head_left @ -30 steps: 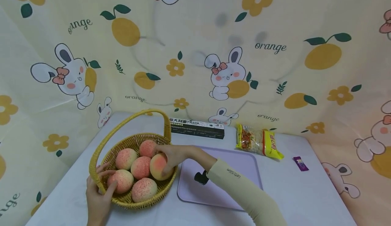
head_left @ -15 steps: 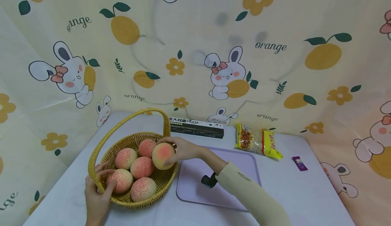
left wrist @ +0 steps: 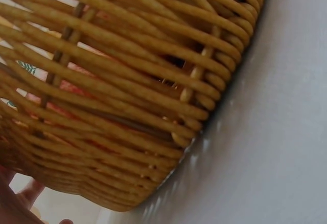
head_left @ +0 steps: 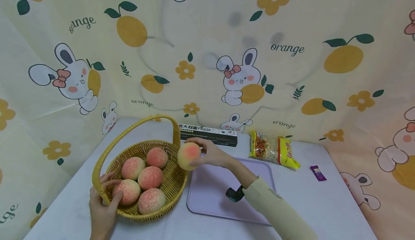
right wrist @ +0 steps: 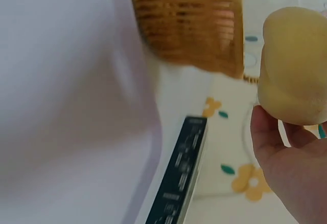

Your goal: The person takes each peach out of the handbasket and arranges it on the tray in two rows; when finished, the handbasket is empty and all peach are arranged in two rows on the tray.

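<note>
My right hand holds a yellow peach with a red-orange blush between thumb and fingers, over the right rim of the woven basket. In the right wrist view that peach appears plain yellow and is raised clear of the tray. Several speckled pink peaches lie inside the basket. On the basket's left side my left hand grips the rim near the foot of the arched handle, with its fingers reaching inside beside a peach. The left wrist view is mostly filled by the basket's outer wall.
A lilac tray lies right of the basket, under my right forearm. Behind stand a black pasta box and a yellow noodle packet. A small purple packet lies at the right. A patterned cloth hangs behind the table.
My right hand has lifted the yellow peach out from among the others and carried it right to the basket's rim. The left hand stays at the basket's left side.
</note>
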The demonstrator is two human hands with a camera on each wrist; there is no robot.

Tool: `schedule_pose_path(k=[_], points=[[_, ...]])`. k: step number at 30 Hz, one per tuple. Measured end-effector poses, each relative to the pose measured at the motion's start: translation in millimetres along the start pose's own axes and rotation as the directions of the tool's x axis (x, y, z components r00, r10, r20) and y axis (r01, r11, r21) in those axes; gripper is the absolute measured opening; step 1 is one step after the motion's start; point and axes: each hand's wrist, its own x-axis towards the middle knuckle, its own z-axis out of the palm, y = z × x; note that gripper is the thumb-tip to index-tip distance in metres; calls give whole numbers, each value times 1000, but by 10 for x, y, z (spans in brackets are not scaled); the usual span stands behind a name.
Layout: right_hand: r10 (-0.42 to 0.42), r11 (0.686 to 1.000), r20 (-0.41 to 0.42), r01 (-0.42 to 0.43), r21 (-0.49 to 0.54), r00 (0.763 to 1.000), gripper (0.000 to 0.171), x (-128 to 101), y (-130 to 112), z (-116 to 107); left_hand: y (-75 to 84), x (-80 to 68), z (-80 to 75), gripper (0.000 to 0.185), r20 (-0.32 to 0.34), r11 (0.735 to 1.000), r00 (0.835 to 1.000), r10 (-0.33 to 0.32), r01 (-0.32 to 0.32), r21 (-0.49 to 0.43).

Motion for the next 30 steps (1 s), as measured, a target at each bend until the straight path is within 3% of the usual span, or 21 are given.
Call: schedule_pose_path(k=[7,15,26,30], points=[[-3,1000,-74,1,-21,997,66,-144,136,-169,30,6,-19,30,3,1000,1000,4,-4,11],[81,996,-138,-83,-10,987,68,-290,335,-247,32,-12,4,29,5,1000,1000,-22,22,-6],[146,989,-150,-147,4,978,74,-328,505,-238,28,-16,1,28,10,1000,1000,-3,3,-10],[149,989,-142,-151,-4,979,72,-348,435,-228,54,-14,-4,28,15,1000,1000,-14,14,-14]])
